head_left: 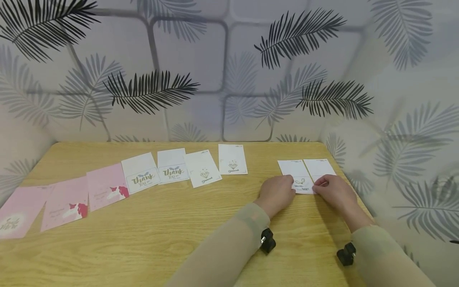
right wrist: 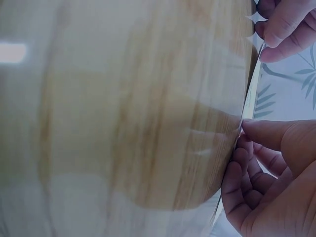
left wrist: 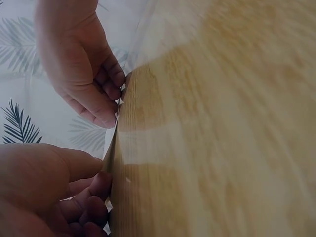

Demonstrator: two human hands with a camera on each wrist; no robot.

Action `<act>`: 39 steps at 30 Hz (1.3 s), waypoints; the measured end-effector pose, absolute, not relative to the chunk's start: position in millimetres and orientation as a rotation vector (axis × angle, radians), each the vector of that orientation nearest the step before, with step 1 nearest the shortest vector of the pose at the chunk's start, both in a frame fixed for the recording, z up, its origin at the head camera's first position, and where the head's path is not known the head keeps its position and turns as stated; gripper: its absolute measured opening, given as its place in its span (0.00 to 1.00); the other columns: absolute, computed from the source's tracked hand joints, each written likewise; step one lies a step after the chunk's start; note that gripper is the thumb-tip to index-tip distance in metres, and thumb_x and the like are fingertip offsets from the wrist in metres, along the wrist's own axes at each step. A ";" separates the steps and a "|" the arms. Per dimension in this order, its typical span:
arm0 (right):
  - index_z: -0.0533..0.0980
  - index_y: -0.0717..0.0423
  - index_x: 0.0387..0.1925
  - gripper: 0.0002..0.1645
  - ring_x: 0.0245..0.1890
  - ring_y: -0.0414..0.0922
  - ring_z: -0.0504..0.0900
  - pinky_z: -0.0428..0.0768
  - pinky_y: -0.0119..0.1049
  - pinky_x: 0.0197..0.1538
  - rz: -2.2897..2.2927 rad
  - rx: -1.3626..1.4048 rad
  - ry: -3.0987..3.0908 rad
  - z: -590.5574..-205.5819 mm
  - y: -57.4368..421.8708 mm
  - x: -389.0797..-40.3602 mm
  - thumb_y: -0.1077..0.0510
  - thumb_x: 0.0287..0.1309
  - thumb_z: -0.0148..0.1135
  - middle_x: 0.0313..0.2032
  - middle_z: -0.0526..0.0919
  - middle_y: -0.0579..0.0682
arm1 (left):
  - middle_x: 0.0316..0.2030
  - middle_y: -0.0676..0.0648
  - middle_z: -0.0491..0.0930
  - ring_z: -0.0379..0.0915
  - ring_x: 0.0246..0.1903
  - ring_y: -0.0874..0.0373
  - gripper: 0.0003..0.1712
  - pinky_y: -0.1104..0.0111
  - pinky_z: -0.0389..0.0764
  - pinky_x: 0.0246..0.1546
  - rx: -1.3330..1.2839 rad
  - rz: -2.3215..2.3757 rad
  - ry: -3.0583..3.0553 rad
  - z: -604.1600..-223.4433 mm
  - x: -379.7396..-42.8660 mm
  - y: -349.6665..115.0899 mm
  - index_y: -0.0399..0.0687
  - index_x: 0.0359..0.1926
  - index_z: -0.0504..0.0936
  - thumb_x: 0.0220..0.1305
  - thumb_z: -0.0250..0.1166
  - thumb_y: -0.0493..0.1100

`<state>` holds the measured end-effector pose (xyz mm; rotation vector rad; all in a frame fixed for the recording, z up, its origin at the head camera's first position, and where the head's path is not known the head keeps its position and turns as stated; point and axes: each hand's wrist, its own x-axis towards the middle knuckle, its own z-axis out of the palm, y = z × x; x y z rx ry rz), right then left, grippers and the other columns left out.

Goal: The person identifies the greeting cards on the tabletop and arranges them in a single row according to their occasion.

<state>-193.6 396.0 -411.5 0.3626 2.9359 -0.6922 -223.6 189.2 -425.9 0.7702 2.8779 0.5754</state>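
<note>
At the right side of the table lies a white card (head_left: 303,184) with a small gold drawing and dark lettering. My left hand (head_left: 277,192) pinches its left edge; in the left wrist view the thumb and index finger of the left hand (left wrist: 59,187) meet at the card's thin edge. From the other side, my right hand (head_left: 335,193) pinches the card near its lower right corner, with the thumb and fingers of the right hand (right wrist: 276,173) at the edge in the right wrist view. A second white card (head_left: 319,164) lies beside it, partly hidden by the right hand.
Leftward stand two diamond cards (head_left: 232,159), two "Thank You" cards (head_left: 143,175), two pink unicorn cards (head_left: 107,187) and another pink card (head_left: 23,211) in a slanting row on the wooden table (head_left: 161,239). A leaf-patterned wall covering (head_left: 201,59) borders the table's back and right edges.
</note>
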 end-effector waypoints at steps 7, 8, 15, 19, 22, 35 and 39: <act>0.83 0.64 0.46 0.15 0.47 0.61 0.82 0.77 0.56 0.51 -0.697 0.384 2.939 -411.8 395.6 -193.5 0.53 0.74 0.68 0.47 0.87 0.63 | 0.40 0.56 0.89 0.83 0.36 0.62 0.07 0.66 0.82 0.36 0.786 0.495 2.896 -424.2 -222.6 191.4 0.54 0.49 0.89 0.81 0.67 0.49; 0.83 0.64 0.46 0.15 0.47 0.61 0.83 0.77 0.57 0.52 -0.699 0.382 2.939 -411.8 395.6 -193.3 0.53 0.74 0.68 0.47 0.87 0.63 | 0.39 0.55 0.89 0.83 0.35 0.62 0.07 0.66 0.82 0.35 0.792 0.480 2.903 -423.7 -222.1 191.6 0.53 0.48 0.88 0.81 0.67 0.48; 0.83 0.63 0.46 0.15 0.46 0.60 0.84 0.78 0.58 0.52 -0.698 0.362 2.947 -411.9 395.9 -192.4 0.53 0.73 0.68 0.46 0.87 0.63 | 0.36 0.53 0.88 0.83 0.33 0.61 0.06 0.65 0.83 0.33 0.800 0.434 2.916 -423.2 -219.9 193.6 0.52 0.46 0.86 0.82 0.64 0.44; 0.83 0.63 0.47 0.15 0.46 0.60 0.83 0.78 0.58 0.52 -0.694 0.374 2.947 -411.7 395.2 -192.6 0.53 0.73 0.68 0.46 0.87 0.63 | 0.37 0.53 0.88 0.83 0.33 0.61 0.06 0.66 0.83 0.34 0.792 0.426 2.929 -423.1 -219.9 194.3 0.52 0.48 0.86 0.82 0.64 0.44; 0.83 0.64 0.47 0.15 0.46 0.60 0.84 0.78 0.58 0.52 -0.689 0.374 2.946 -411.3 394.7 -193.1 0.54 0.73 0.68 0.46 0.87 0.63 | 0.36 0.53 0.88 0.83 0.33 0.61 0.05 0.66 0.83 0.34 0.782 0.431 2.931 -422.7 -219.9 194.2 0.52 0.48 0.86 0.82 0.64 0.44; 0.83 0.65 0.46 0.15 0.46 0.61 0.83 0.78 0.60 0.54 -0.688 0.362 2.951 -412.4 394.7 -193.9 0.54 0.73 0.68 0.45 0.87 0.63 | 0.37 0.53 0.87 0.81 0.32 0.61 0.06 0.66 0.81 0.32 0.781 0.443 2.931 -426.1 -221.0 196.1 0.52 0.50 0.86 0.82 0.64 0.45; 0.83 0.65 0.46 0.15 0.46 0.60 0.82 0.77 0.58 0.53 -0.728 0.371 2.941 -412.4 395.0 -192.5 0.55 0.74 0.68 0.44 0.87 0.62 | 0.36 0.52 0.87 0.82 0.32 0.61 0.07 0.66 0.81 0.32 0.772 0.477 2.944 -427.5 -220.0 194.6 0.51 0.54 0.85 0.81 0.65 0.44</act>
